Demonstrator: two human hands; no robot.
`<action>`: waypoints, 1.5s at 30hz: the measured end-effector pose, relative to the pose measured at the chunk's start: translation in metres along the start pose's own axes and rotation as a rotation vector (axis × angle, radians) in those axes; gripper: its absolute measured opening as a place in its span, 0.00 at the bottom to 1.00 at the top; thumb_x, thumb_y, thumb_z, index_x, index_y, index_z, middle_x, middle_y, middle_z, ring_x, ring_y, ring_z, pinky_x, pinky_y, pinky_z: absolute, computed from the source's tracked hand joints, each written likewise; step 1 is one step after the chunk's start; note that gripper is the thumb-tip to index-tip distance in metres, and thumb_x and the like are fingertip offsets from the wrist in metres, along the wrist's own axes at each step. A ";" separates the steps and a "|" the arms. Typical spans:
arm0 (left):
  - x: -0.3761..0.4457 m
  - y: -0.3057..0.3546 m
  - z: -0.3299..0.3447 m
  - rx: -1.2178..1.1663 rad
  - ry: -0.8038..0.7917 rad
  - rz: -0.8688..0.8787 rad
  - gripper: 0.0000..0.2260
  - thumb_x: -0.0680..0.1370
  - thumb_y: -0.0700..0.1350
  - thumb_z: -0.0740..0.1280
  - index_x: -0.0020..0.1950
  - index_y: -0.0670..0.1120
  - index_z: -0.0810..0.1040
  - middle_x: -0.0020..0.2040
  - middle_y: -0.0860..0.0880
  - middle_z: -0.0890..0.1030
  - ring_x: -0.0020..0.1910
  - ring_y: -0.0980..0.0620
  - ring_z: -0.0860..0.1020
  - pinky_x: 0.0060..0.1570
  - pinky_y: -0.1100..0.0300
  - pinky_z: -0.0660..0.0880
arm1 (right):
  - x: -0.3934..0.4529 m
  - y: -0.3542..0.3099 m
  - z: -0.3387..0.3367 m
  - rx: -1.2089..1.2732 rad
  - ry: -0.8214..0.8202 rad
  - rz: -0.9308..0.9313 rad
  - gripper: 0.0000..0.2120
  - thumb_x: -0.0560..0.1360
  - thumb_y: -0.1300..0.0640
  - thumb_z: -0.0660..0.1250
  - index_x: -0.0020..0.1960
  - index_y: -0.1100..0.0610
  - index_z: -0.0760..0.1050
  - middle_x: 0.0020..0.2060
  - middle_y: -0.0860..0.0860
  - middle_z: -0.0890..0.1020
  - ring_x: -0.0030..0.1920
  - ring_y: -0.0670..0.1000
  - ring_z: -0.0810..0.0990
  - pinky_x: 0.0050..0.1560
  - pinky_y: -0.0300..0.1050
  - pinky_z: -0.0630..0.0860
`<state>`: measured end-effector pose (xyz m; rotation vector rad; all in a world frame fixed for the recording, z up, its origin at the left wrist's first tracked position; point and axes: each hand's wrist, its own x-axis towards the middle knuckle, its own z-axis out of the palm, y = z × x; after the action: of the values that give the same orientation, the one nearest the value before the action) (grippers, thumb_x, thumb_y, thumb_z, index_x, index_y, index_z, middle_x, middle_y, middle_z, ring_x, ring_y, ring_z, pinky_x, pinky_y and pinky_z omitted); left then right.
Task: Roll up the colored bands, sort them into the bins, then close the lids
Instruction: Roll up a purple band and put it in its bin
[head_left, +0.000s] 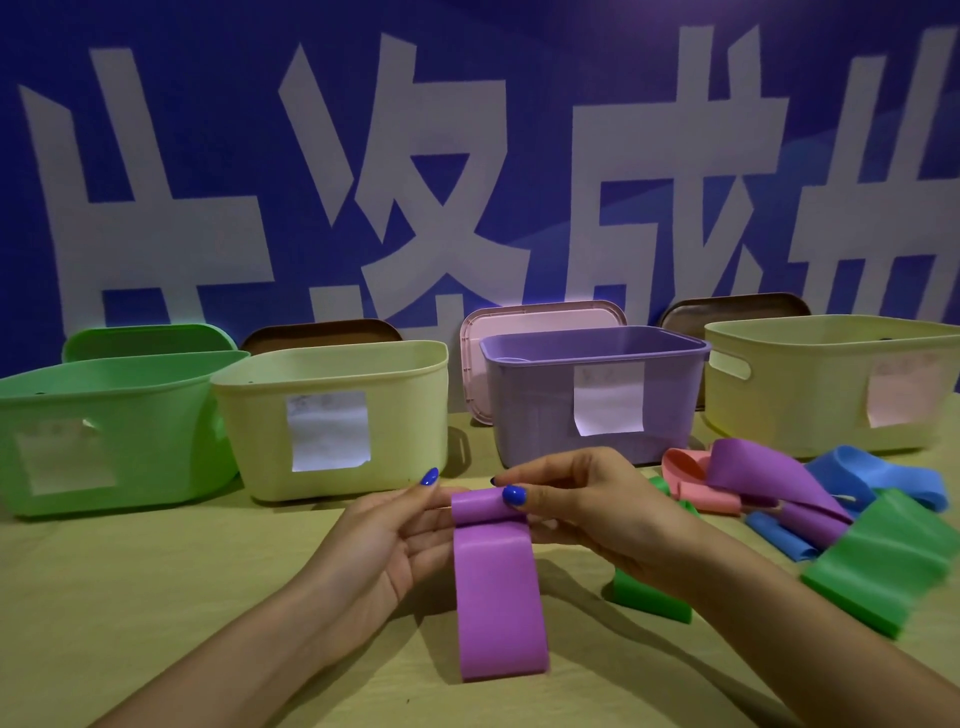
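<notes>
Tabletop (156, 597): four bins (332, 415), both hands (400, 535) rolling one purple band (493, 571)

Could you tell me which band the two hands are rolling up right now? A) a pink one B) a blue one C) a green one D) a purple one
D: the left hand and right hand pinch the rolled top of a purple band, whose free end hangs toward the table.

Both forearms are bare, with no sleeves showing. The left hand (395, 540) and right hand (587, 512) have long, rounded nails painted glossy blue.
</notes>
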<state>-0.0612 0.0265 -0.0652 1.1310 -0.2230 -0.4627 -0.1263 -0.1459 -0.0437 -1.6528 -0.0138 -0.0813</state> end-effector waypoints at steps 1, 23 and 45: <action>0.000 0.000 -0.001 -0.016 -0.006 -0.021 0.12 0.78 0.39 0.61 0.50 0.30 0.78 0.45 0.33 0.83 0.39 0.43 0.84 0.36 0.57 0.82 | 0.000 0.000 0.001 -0.001 0.004 -0.003 0.08 0.72 0.64 0.68 0.51 0.60 0.80 0.48 0.57 0.84 0.47 0.51 0.83 0.45 0.39 0.81; -0.007 0.002 0.002 0.116 -0.062 0.186 0.23 0.62 0.34 0.70 0.57 0.38 0.76 0.48 0.37 0.84 0.43 0.47 0.84 0.38 0.62 0.81 | 0.000 0.002 0.002 0.027 -0.112 -0.010 0.12 0.67 0.52 0.67 0.45 0.59 0.81 0.34 0.52 0.79 0.34 0.46 0.76 0.38 0.34 0.77; -0.020 -0.012 0.012 0.224 -0.256 -0.063 0.11 0.67 0.46 0.67 0.39 0.39 0.84 0.37 0.37 0.82 0.32 0.50 0.81 0.29 0.62 0.75 | 0.002 -0.001 0.000 0.221 0.023 0.015 0.08 0.74 0.62 0.65 0.37 0.62 0.78 0.30 0.55 0.75 0.28 0.44 0.74 0.28 0.33 0.70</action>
<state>-0.0866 0.0214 -0.0702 1.2993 -0.4729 -0.6509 -0.1249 -0.1456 -0.0424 -1.4308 0.0069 -0.0842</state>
